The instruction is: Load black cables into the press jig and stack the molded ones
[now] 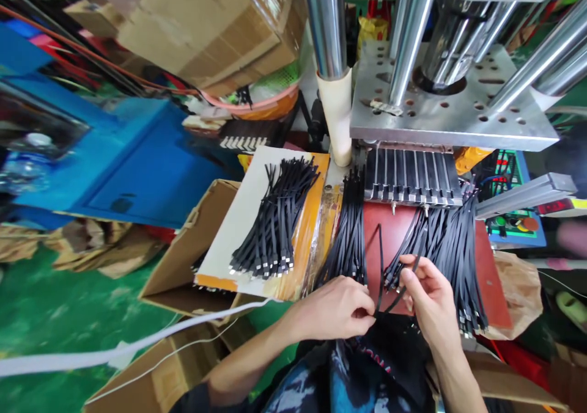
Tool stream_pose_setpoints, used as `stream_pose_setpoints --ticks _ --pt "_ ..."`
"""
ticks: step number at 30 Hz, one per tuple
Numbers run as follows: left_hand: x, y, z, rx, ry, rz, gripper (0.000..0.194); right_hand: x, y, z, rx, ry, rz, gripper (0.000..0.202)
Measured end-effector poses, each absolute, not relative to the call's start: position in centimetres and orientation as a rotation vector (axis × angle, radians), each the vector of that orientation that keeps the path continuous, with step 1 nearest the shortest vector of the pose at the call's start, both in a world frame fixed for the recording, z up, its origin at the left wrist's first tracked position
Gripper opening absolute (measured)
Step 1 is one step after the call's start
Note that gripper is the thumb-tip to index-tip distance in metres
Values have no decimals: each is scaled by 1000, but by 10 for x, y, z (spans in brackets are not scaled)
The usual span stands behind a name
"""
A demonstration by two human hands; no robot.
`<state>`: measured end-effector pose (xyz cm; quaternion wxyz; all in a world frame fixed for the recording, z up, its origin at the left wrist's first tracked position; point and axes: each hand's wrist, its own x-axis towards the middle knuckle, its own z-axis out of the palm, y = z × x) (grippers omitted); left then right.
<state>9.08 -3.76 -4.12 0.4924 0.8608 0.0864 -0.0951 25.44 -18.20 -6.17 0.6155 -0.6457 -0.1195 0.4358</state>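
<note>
Just in front of my body, my left hand (pixel 337 308) is closed in a pinch around the low end of a thin black cable (pixel 380 260), whose other end points up over the red work surface (pixel 395 220). My right hand (pixel 431 294) has its thumb and fingers pinched on a black strand that curves down toward the left hand. Whether this strand belongs to the same cable is unclear. A bundle of flat black cables (pixel 351 233) lies beside my left hand. A larger bundle of black cables (pixel 452 260) with metal plugs spreads behind and beside my right hand.
A press with a thick metal plate (pixel 454 113) and a slotted black fixture (pixel 415 175) stands ahead. At left, more cables (pixel 275 223) lie on a white board (pixel 229 236) above a cardboard box (pixel 183 266). A control panel (pixel 513 223) is at right; a white cord (pixel 137 343) crosses lower left.
</note>
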Motion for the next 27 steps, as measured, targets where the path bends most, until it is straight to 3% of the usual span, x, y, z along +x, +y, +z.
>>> stream_pose_setpoints --ticks 5,12,16,20,23,27 --pt "88 -38 -46 2106 208 -179 20 257 -188 -65 -1429 -192 1164 60" --pt "85 -45 -57 2240 33 -278 23 246 -182 -68 -1469 -367 1273 47" --pt "93 -34 -37 2177 164 -328 8 241 -184 -64 -1511 -587 1154 39" --pt "111 -18 -7 1884 462 67 37 235 -188 -63 -1582 -860 1028 40" --pt "121 -11 5 1763 441 272 24 233 -191 -64 -1622 -997 937 30" --pt "122 -8 6 1666 331 225 26 238 -192 -61 -1621 -1089 772 23"
